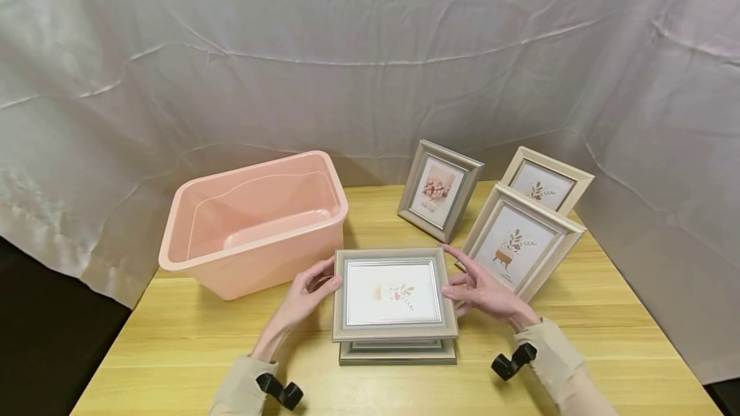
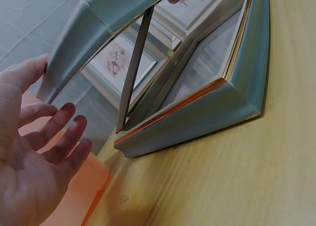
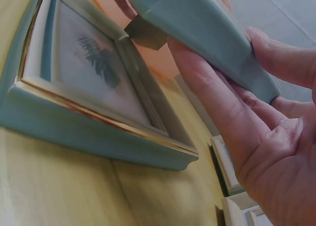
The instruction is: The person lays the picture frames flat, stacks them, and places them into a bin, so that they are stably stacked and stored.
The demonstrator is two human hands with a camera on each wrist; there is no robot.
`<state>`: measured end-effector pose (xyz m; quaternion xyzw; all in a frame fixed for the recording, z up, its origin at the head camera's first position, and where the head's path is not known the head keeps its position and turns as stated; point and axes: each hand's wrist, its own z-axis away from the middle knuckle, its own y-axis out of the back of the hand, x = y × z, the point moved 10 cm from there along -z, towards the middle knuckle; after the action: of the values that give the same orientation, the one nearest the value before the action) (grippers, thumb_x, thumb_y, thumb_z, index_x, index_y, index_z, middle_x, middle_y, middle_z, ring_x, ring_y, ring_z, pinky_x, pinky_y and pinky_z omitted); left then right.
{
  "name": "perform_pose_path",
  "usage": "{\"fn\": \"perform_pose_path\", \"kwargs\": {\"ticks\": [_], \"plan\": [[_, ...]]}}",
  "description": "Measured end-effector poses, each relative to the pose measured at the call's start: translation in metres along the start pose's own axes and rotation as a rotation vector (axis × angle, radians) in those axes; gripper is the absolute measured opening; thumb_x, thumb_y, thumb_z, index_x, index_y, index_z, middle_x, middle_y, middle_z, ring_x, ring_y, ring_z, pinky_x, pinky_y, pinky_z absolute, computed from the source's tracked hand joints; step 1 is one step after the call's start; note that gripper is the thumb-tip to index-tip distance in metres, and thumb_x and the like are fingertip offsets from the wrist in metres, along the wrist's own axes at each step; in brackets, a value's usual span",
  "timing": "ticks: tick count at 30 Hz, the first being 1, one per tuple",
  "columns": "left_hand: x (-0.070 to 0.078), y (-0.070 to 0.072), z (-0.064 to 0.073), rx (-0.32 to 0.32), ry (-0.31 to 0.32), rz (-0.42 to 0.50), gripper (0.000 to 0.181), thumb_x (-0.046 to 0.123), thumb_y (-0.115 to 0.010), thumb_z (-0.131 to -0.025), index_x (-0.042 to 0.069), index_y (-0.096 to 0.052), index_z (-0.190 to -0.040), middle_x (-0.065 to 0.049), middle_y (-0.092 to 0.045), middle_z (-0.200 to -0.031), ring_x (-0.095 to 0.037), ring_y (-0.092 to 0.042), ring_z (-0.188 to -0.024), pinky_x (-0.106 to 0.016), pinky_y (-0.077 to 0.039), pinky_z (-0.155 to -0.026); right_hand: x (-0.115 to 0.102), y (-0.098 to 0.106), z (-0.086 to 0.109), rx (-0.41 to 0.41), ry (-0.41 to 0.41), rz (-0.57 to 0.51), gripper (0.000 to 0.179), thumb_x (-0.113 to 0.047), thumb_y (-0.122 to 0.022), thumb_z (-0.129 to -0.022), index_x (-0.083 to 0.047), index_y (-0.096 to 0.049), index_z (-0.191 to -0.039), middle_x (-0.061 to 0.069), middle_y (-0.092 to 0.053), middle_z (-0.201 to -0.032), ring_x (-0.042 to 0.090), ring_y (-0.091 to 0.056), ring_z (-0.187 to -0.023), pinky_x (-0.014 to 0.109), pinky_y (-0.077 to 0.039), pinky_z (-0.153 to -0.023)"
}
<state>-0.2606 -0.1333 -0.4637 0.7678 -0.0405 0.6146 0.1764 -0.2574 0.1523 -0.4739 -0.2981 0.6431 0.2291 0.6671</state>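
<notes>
"What's the setting?"

"A yellow wood-grain tabletop (image 1: pixel 405 393) against creased, grey, satiny cloth (image 1: pixel 370 24). A smooth pink bin (image 1: pixel 260 269) stands left; three standing frames (image 1: pixel 514 242) lean back at right."

"And what's held?"

"Left grip (image 1: pixel 308 295) and right grip (image 1: pixel 482 291), closed on opposite ends, hold the upper frame (image 1: pixel 393 331) just above the lower frame (image 1: pixel 399 357). The upper one is rectangular, beige-grey, with silver trim (image 1: pixel 393 260) round a leafy print (image 1: pixel 400 295)."
</notes>
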Motion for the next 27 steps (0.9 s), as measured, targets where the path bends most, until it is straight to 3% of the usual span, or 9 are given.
{"fn": "perform_pose_path", "kwargs": {"ticks": [4, 11, 16, 22, 27], "plan": [[-0.003, 0.001, 0.001, 0.0, -0.002, -0.025, 0.054, 0.007, -0.064, -0.097, -0.008, -0.045, -0.145, -0.028, -0.062, -0.123, -0.001, -0.06, -0.107, -0.013, -0.049, -0.1, 0.004, -0.001, 0.0, -0.012, -0.002, 0.003, 0.091, 0.003, -0.055, -0.099, -0.021, 0.006, -0.162, 0.009, -0.074, -0.116, 0.03, -0.075, -0.094, 0.057, -0.061, -0.072], [-0.008, -0.001, 0.002, -0.044, -0.017, -0.086, 0.058, 0.006, -0.065, -0.095, -0.017, -0.041, -0.143, -0.025, -0.066, -0.106, 0.0, -0.061, -0.094, -0.015, -0.055, -0.086, 0.012, 0.002, 0.001, 0.048, -0.067, 0.107, 0.095, -0.002, -0.062, -0.097, -0.021, 0.004, -0.162, 0.02, -0.069, -0.114, 0.03, -0.075, -0.09, 0.056, -0.062, -0.07], [-0.014, -0.003, 0.002, -0.083, 0.038, -0.057, 0.064, 0.008, -0.065, -0.096, -0.017, -0.034, -0.147, -0.023, -0.066, -0.106, -0.004, -0.066, -0.093, -0.018, -0.058, -0.087, 0.017, 0.003, 0.002, 0.064, -0.09, 0.124, 0.096, -0.004, -0.065, -0.096, -0.023, 0.002, -0.162, 0.026, -0.065, -0.115, 0.03, -0.074, -0.091, 0.055, -0.062, -0.07], [-0.013, -0.01, 0.003, -0.151, 0.051, 0.018, 0.074, 0.007, -0.064, -0.097, -0.005, -0.022, -0.157, -0.03, -0.062, -0.108, -0.009, -0.069, -0.074, -0.044, -0.064, -0.073, 0.02, 0.005, 0.003, 0.065, -0.092, 0.129, 0.098, -0.004, -0.067, -0.094, -0.02, 0.002, -0.162, 0.017, -0.069, -0.104, 0.026, -0.074, -0.087, 0.053, -0.063, -0.072], [-0.016, -0.014, 0.003, -0.182, 0.089, 0.039, 0.075, 0.009, -0.064, -0.097, 0.0, -0.021, -0.159, -0.03, -0.062, -0.108, -0.013, -0.069, -0.069, -0.046, -0.064, -0.068, 0.021, 0.008, 0.004, 0.084, -0.078, 0.162, 0.097, -0.004, -0.069, -0.092, -0.017, -0.003, -0.162, 0.009, -0.069, -0.095, 0.02, -0.072, -0.079, 0.05, -0.064, -0.07]]}}
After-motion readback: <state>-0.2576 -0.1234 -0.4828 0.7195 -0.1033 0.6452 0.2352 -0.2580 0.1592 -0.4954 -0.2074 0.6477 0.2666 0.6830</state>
